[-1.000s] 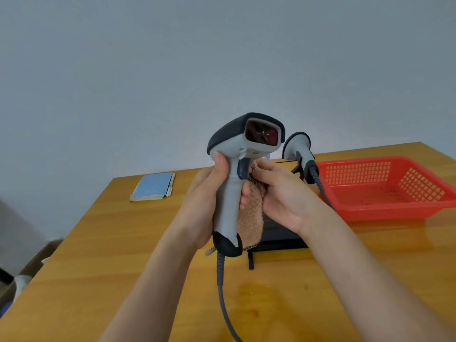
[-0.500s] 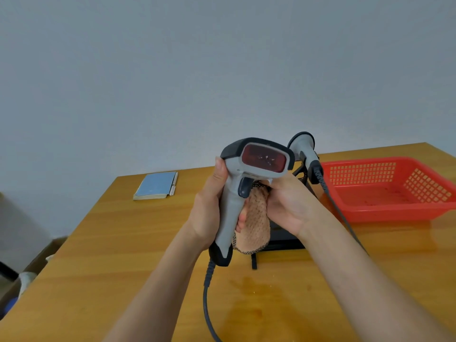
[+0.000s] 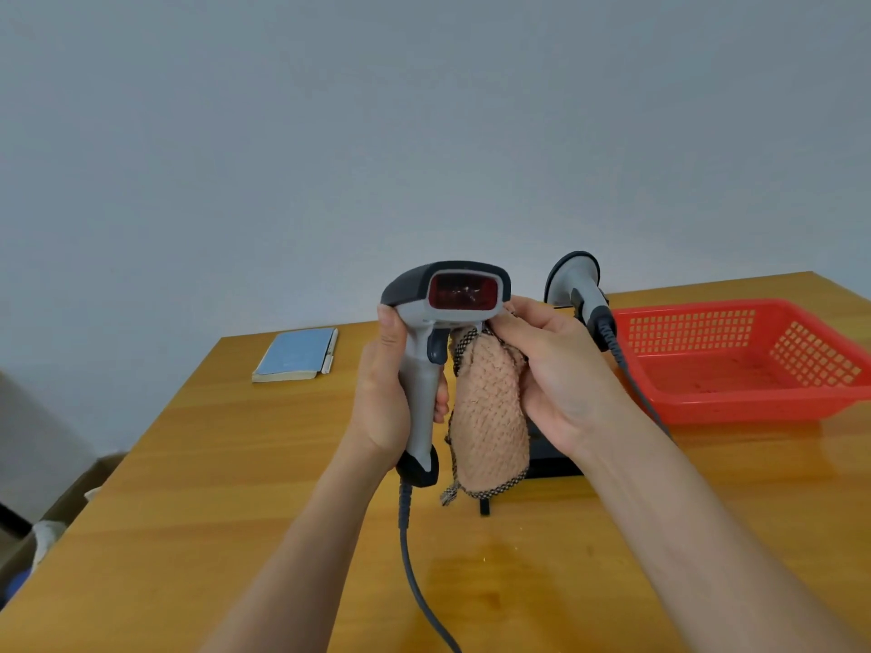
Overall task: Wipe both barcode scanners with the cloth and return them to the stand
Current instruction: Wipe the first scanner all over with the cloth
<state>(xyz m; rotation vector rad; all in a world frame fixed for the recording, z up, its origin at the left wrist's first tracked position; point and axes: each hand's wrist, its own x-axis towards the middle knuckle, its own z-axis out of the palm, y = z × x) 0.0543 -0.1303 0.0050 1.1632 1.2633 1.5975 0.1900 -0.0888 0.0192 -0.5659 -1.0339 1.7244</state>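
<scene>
My left hand (image 3: 382,398) grips the handle of a grey and black barcode scanner (image 3: 443,318), held upright above the table with its red window facing me. Its grey cable (image 3: 414,567) hangs down toward the near edge. My right hand (image 3: 551,369) holds a tan knitted cloth (image 3: 488,417) against the scanner's right side, just under the head. The cloth hangs down beside the handle. A second grey scanner (image 3: 577,285) sits behind my right hand on the black stand (image 3: 549,459), whose base is mostly hidden by the cloth and my wrist.
A red plastic basket (image 3: 754,360) stands on the right of the wooden table (image 3: 212,464). A blue notebook (image 3: 294,353) with a pen beside it lies at the back left. A cardboard box (image 3: 56,516) stands on the floor to the left.
The held scanner's head has turned from facing right to facing me. My right hand and the cloth have shifted from the handle up to the underside of the head.
</scene>
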